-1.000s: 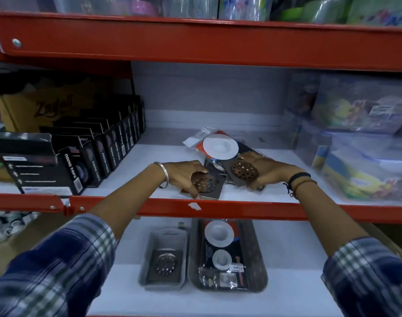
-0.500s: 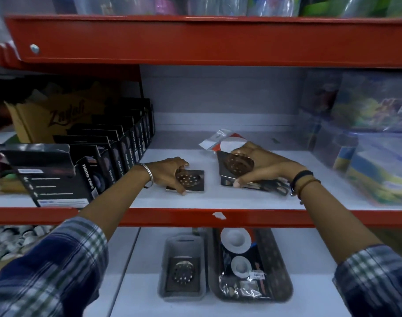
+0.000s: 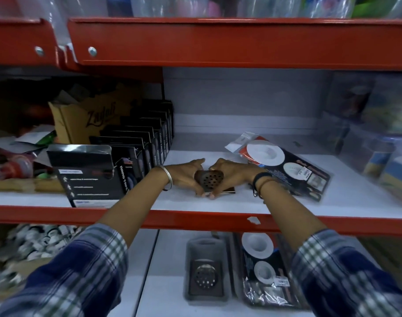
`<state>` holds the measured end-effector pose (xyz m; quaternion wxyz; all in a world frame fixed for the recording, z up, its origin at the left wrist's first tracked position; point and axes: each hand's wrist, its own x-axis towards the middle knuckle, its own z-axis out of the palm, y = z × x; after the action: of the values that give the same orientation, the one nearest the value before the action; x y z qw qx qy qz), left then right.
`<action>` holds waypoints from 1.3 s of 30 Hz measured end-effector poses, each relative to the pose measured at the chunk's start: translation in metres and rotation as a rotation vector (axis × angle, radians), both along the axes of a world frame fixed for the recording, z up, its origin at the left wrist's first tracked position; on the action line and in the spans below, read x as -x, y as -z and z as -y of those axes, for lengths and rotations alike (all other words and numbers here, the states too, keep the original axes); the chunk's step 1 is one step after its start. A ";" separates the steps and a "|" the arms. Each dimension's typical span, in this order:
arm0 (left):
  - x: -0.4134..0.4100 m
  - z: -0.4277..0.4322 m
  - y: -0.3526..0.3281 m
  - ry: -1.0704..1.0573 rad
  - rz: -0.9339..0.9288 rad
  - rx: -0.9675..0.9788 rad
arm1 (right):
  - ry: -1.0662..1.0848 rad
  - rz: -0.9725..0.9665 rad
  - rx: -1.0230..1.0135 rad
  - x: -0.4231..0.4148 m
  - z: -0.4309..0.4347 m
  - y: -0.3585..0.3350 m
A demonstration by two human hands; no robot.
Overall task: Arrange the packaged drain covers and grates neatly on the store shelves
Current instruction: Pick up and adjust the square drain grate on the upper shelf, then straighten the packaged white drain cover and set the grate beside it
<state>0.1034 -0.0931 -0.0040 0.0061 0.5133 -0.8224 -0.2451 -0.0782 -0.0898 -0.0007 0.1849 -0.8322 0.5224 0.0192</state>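
A square metal drain grate [image 3: 208,181] with a round perforated centre sits near the front of the white middle shelf [image 3: 218,203]. The left hand [image 3: 186,177] and right hand [image 3: 232,173] cup it from either side, fingertips pinching its near edge. A glossy plastic pack of white drain covers [image 3: 284,167] lies to the right.

This is a shop aisle. Red steel shelving [image 3: 218,40] with white shelf boards [image 3: 195,202] carries stock in retail packaging: a row of identical black boxes [image 3: 136,154] along the left edge of the middle shelf, a bagged set of white sink strainers with a price sticker [image 3: 284,165] toward its right edge, more packaged strainers [image 3: 264,266] and a boxed square drain grate [image 3: 205,275] on the shelf below.
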 end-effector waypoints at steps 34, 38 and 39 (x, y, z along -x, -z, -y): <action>0.186 -0.012 -0.011 -0.533 -1.054 0.083 | 0.696 0.762 0.101 0.207 -0.013 0.000; 0.179 0.005 -0.017 -0.548 -0.772 0.103 | 0.768 0.719 0.120 0.190 -0.011 0.008; 0.178 0.007 -0.015 -0.540 -0.698 0.108 | 0.781 0.691 0.121 0.188 -0.012 0.010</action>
<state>-0.0751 -0.1005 0.0108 0.3742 0.5953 -0.6190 -0.3500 -0.2658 -0.0780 -0.0104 0.2916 -0.5423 0.7024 -0.3570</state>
